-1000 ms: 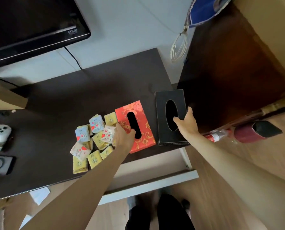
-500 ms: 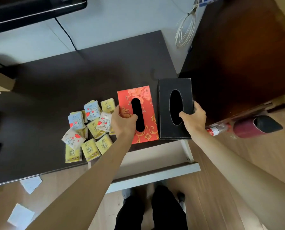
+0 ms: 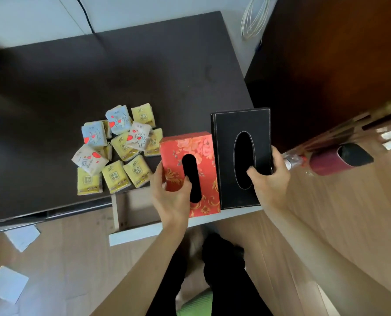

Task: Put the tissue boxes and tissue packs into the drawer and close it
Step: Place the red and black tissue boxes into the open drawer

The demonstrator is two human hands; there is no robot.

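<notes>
My left hand (image 3: 171, 197) grips the red floral tissue box (image 3: 196, 151) with the thumb in its slot. Beside it, my right hand (image 3: 269, 179) grips the black tissue box (image 3: 240, 124) the same way. Both boxes are lifted off the dark desk (image 3: 99, 76) and hang over the open drawer (image 3: 133, 206), which has a white front and pale inside. Several small tissue packs (image 3: 117, 151), yellow, blue and cream, lie in a heap on the desk to the left of the red box.
A dark wooden cabinet (image 3: 326, 65) stands to the right of the desk. A red tube-shaped object (image 3: 335, 158) and a plastic bottle (image 3: 292, 160) lie at its foot. White paper sheets (image 3: 7, 286) lie on the wooden floor at left. My legs stand below the drawer.
Both hands have lifted the two tissue boxes off the desk and brought them toward me, over the open drawer. The view has tilted down.
</notes>
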